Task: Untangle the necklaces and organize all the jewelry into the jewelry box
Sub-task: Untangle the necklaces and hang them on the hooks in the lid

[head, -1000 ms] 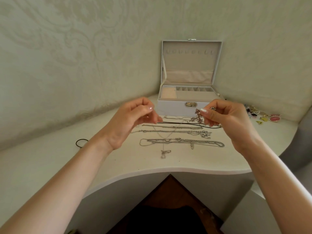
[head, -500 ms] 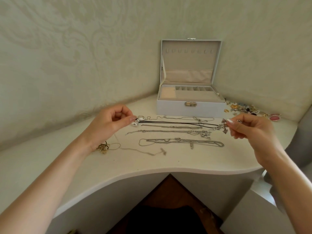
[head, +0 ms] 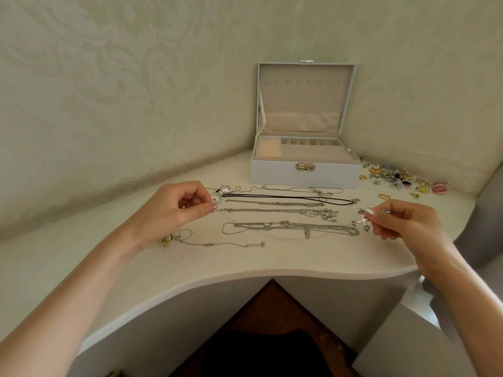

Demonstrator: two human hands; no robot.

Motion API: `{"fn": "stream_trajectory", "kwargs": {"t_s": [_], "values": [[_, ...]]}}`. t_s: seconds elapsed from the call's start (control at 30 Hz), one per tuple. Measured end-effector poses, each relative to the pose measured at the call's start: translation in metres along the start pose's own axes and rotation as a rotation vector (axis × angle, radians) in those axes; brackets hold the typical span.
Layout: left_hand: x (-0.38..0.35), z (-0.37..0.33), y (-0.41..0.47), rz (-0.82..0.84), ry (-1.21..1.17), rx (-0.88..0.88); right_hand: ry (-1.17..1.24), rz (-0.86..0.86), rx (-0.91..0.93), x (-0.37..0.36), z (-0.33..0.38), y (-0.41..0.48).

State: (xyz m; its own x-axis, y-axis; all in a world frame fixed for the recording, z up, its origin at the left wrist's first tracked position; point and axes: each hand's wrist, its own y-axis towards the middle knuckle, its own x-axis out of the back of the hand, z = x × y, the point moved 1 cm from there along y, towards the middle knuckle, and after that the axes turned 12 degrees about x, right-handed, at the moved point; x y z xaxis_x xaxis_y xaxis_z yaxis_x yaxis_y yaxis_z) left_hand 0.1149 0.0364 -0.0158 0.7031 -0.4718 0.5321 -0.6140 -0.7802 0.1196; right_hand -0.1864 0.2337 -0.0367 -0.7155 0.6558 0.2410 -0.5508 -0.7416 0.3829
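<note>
The cross necklace [head: 362,221] hangs just above the bench [head: 245,268]. Its pendant is pinched between the thumb and forefinger of the right hand [head: 405,223]. The left hand [head: 177,210] has its fingers [head: 210,207] curled into a pinch, apparently on the chain's other end, though the chain is too fine to trace across the gap. Neither hand holds anything else.

The step looks like laying this necklace out straight beside the others. It would go best with both ends lowered together and the chain just taut enough not to loop. It should land on a bare strip of bench and not be dragged over the rows already laid.

The pendant sits close to the right end of the nearest row of silver chains [head: 291,227], so it could snag there. A black cord [head: 285,197] with a bow pendant lies just beyond the left fingertips. A thin chain [head: 217,244] trails near the left wrist. The jewelry box [head: 304,176] stands open at the back, and a heap of small pieces [head: 402,180] lies to its right.
</note>
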Motion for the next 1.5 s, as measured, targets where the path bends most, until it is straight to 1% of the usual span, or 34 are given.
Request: {"fn": "stream_trajectory", "kwargs": {"t_s": [0.1, 0.23, 0.33, 0.37, 0.43, 0.5, 0.57, 0.63, 0.73, 0.8, 0.93, 1.03, 1.2, 1.27, 1.33, 1.43, 1.5], "values": [[-0.004, 0.0, 0.0, 0.083, 0.1, -0.006, 0.011, 0.011, 0.021, -0.007, 0.003, 0.0], [-0.013, -0.001, 0.0, 0.222, 0.322, 0.005, 0.035, 0.044, 0.061, -0.015, 0.01, 0.0], [-0.017, -0.002, 0.001, 0.285, 0.379, 0.012, 0.084, 0.076, 0.098, -0.022, 0.017, 0.001], [-0.019, -0.004, 0.002, 0.284, 0.399, 0.002, 0.102, 0.087, 0.112, -0.024, 0.02, 0.001], [-0.028, -0.014, 0.003, 0.22, 0.45, -0.06, 0.142, 0.116, 0.137, -0.03, 0.026, 0.001], [-0.043, -0.028, 0.006, 0.195, 0.377, -0.143, 0.166, 0.147, 0.162, -0.036, 0.032, 0.002], [-0.061, -0.041, 0.009, 0.277, 0.224, -0.171, 0.174, 0.169, 0.185, -0.043, 0.036, 0.003], [-0.077, -0.051, 0.014, 0.37, 0.127, -0.155, 0.185, 0.187, 0.199, -0.049, 0.041, 0.005], [-0.09, -0.057, 0.018, 0.506, 0.097, -0.102, 0.213, 0.203, 0.214, -0.055, 0.047, 0.008], [-0.09, -0.056, 0.019, 0.567, 0.07, -0.065, 0.219, 0.207, 0.224, -0.056, 0.051, 0.009], [-0.083, -0.048, 0.017, 0.54, -0.127, 0.062, 0.222, 0.207, 0.243, -0.056, 0.055, 0.013], [-0.078, -0.047, 0.015, 0.506, -0.185, 0.089, 0.219, 0.211, 0.25, -0.058, 0.055, 0.014], [-0.07, -0.052, 0.011, 0.673, -0.231, 0.092, 0.205, 0.208, 0.241, -0.06, 0.053, 0.015], [-0.072, -0.054, 0.01, 0.657, -0.243, 0.079, 0.201, 0.214, 0.24, -0.061, 0.053, 0.015], [-0.076, -0.054, 0.011, 0.603, -0.262, 0.063, 0.205, 0.22, 0.24, -0.063, 0.053, 0.015], [-0.077, -0.051, 0.016, 0.485, -0.267, 0.079, 0.204, 0.217, 0.233, -0.063, 0.052, 0.016], [-0.073, -0.048, 0.018, 0.393, -0.211, 0.095, 0.2, 0.203, 0.224, -0.057, 0.049, 0.015]]}}
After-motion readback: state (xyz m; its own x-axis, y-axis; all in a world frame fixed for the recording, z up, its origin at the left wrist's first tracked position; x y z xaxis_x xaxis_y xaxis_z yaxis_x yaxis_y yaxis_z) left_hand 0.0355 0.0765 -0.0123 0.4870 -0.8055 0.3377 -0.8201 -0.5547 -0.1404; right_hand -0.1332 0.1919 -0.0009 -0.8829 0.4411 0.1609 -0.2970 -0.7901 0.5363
